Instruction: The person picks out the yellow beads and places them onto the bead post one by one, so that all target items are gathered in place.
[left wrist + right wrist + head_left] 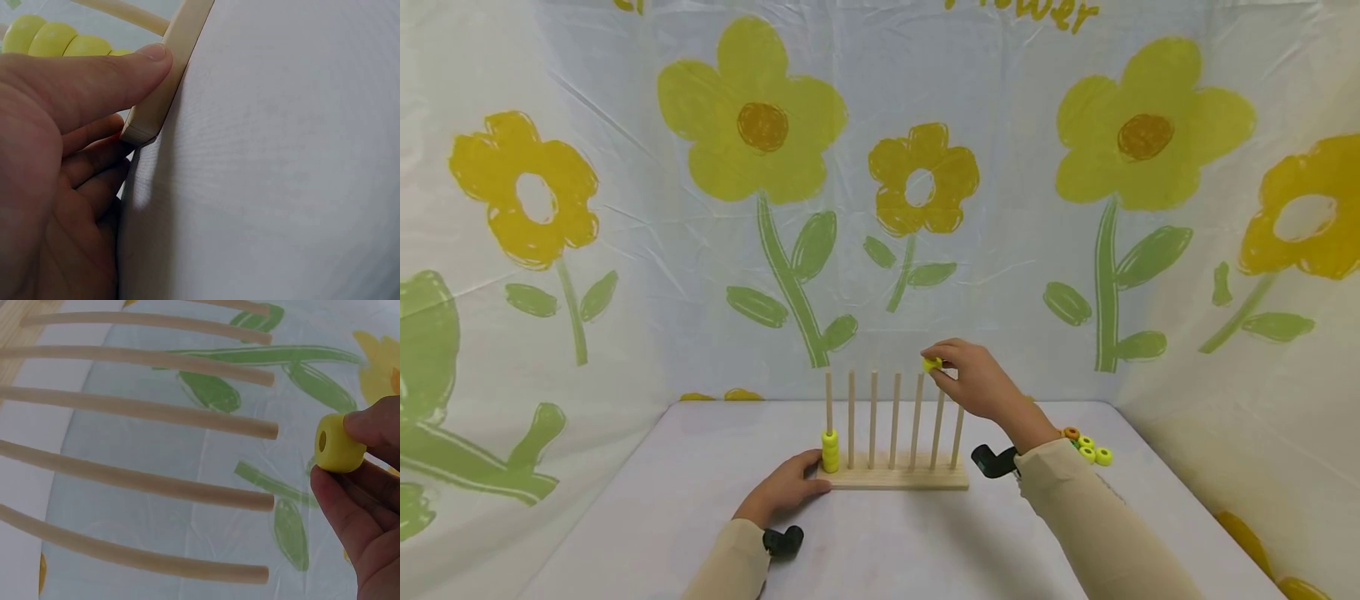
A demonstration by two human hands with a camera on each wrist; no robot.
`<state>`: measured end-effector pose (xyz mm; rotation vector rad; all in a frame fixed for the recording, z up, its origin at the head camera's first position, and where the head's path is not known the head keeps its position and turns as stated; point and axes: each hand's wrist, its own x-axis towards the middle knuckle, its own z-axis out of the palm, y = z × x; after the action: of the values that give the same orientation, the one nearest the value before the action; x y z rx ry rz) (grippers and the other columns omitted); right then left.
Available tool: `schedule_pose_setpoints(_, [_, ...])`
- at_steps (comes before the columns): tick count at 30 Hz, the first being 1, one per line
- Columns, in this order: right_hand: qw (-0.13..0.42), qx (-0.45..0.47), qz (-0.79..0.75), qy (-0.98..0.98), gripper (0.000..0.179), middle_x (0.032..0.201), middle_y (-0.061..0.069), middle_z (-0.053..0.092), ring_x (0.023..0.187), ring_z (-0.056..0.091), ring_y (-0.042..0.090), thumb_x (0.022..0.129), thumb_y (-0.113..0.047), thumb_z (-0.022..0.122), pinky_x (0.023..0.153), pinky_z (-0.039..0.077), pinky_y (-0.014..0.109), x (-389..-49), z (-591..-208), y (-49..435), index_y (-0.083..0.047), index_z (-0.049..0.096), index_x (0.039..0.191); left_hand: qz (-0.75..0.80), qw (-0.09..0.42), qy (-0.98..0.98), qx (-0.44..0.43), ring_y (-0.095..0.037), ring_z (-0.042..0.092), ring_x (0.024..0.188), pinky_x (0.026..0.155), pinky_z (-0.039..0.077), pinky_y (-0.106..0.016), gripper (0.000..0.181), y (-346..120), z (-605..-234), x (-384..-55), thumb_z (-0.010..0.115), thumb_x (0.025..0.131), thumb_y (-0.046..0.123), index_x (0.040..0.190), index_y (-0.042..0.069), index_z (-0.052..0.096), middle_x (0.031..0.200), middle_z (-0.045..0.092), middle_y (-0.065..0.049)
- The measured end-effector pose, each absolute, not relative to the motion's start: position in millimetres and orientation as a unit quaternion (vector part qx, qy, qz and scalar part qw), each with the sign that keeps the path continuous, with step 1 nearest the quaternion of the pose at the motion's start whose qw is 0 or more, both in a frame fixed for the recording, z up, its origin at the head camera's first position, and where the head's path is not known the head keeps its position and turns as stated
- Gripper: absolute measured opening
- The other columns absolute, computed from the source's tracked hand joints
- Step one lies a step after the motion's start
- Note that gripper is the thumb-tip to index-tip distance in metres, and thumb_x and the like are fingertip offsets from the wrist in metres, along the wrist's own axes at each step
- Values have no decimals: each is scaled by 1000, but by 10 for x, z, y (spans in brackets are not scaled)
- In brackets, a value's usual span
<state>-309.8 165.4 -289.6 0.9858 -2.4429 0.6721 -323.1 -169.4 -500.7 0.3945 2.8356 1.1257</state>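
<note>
A wooden peg stand (895, 478) with several upright pegs in a row is on the white table. Yellow beads (830, 452) are stacked on its leftmost peg. My left hand (786, 487) grips the left end of the base, thumb (140, 69) along the front edge and fingers behind. Above the right half of the stand, my right hand (979, 382) pinches a yellow bead (342, 447) between thumb and fingertips. In the right wrist view the bead's hole faces the peg tips, with a gap between them.
Right of the stand lies a small group of loose beads, among them a yellow bead (1102, 456) and an orange bead (1071, 433), partly hidden by the right forearm. A flower-printed cloth (1000, 292) hangs behind the table and along both sides.
</note>
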Motion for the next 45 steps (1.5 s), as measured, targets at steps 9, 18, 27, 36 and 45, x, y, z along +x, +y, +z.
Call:
schedule_pose_setpoints(9, [182,345,259,-883,30,125,9,64,113,63,25,94,-11,63,93,56,35,-3119,-2918,1422,-7,65,124,369,41,921,116,-41,37,139,114,29,-60,71,-1677,-5008,-3200,72,85,39,142,5,47,147,46,-17])
schedule_pose_setpoints(18, [170,347,282,-878,31,126,7,64,116,62,23,94,-10,62,95,55,31,-3173,-2917,1191,-7,64,124,370,39,921,117,-41,37,139,114,29,-60,70,-1700,-5021,-3206,72,86,38,142,4,47,147,47,-17])
schedule_pose_setpoints(27, [170,354,298,-870,32,127,7,64,118,61,22,94,-10,62,96,54,31,-3199,-2934,989,-9,64,126,372,36,919,124,-42,38,139,113,29,-60,69,-1701,-5005,-3191,72,86,36,141,3,47,146,47,-18])
schedule_pose_setpoints(36, [165,346,317,-867,32,127,6,64,115,63,20,95,-12,62,96,54,28,-3220,-2959,833,-10,63,127,370,33,920,124,-40,38,139,114,29,-59,69,-1681,-4976,-3184,72,86,37,142,4,47,146,48,-17])
schedule_pose_setpoints(45, [151,354,332,-861,32,128,8,64,114,64,22,95,-11,62,97,54,31,-3245,-2968,656,-8,63,127,369,34,920,125,-41,37,139,114,29,-60,69,-1685,-4982,-3180,71,86,37,142,4,47,147,47,-17])
